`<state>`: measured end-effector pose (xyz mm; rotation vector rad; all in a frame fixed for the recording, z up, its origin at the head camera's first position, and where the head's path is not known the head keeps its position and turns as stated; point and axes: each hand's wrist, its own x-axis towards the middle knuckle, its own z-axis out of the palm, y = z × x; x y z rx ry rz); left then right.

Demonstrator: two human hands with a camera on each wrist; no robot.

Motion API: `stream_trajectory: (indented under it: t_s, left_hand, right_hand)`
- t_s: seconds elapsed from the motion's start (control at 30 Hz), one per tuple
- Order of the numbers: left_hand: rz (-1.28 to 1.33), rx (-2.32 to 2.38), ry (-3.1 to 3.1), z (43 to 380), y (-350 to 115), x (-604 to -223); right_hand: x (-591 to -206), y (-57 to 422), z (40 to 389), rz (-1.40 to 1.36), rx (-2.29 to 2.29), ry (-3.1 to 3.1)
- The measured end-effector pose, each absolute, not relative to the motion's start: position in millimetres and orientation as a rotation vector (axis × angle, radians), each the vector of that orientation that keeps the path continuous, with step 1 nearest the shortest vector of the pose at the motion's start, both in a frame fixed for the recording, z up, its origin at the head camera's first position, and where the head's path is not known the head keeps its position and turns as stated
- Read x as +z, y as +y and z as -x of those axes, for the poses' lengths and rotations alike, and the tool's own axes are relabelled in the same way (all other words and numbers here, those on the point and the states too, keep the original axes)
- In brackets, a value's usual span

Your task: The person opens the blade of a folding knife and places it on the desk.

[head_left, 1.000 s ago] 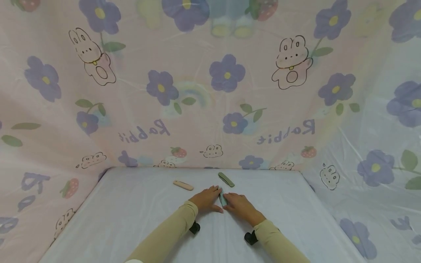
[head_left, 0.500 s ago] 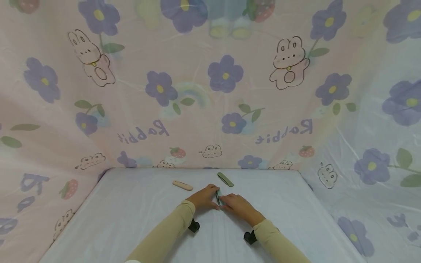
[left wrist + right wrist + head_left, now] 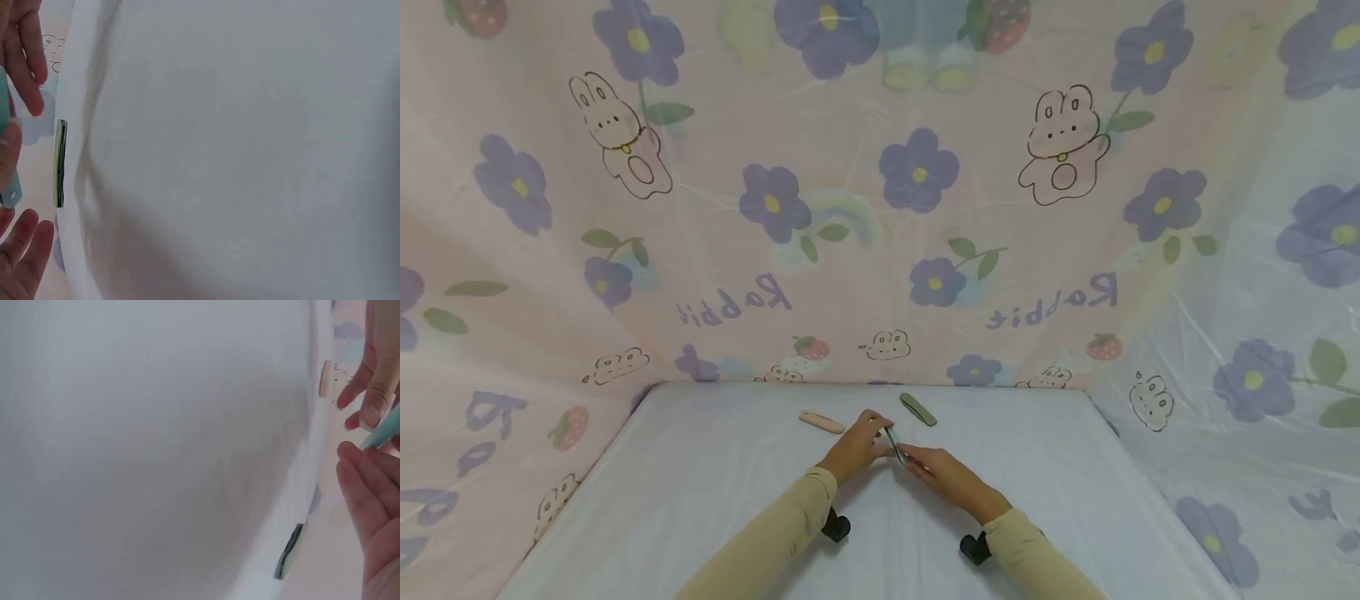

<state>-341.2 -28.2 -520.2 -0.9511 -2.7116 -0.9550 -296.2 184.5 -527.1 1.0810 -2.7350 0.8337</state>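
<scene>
Both hands hold a slim light-teal tool [image 3: 892, 442] that looks like a folded pocket knife. It stands tilted, edge-on in the head view, raised off the table. My left hand [image 3: 854, 447] pinches it from the left, fingers at its far end and thumb lower down. From the right, my right hand [image 3: 953, 477] pinches its near end. The left wrist view shows a rivet near one end of the teal tool [image 3: 11, 195], with a thumb across it. In the right wrist view, only part of the teal tool [image 3: 389, 427] shows between the fingers.
Behind the hands, a similar green tool [image 3: 918, 409] with a dark slot lies on the white-covered table [image 3: 700, 517]. A peach one [image 3: 821, 422] lies behind and left of the left hand. Patterned curtains [image 3: 850, 250] enclose the table at the back and sides.
The teal tool has been lifted from the table and turned onto its edge, and both hands have risen with it. The green and peach tools stay where they were.
</scene>
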Motion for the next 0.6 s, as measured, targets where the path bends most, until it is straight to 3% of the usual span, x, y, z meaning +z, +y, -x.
stream_trajectory:
  t_s: [0.6]
  left_hand:
    - [1.091,-1.097,-2.761,317,-40,-520]
  right_hand:
    - [-493,173,281,-0.862,1.235,-2.593]
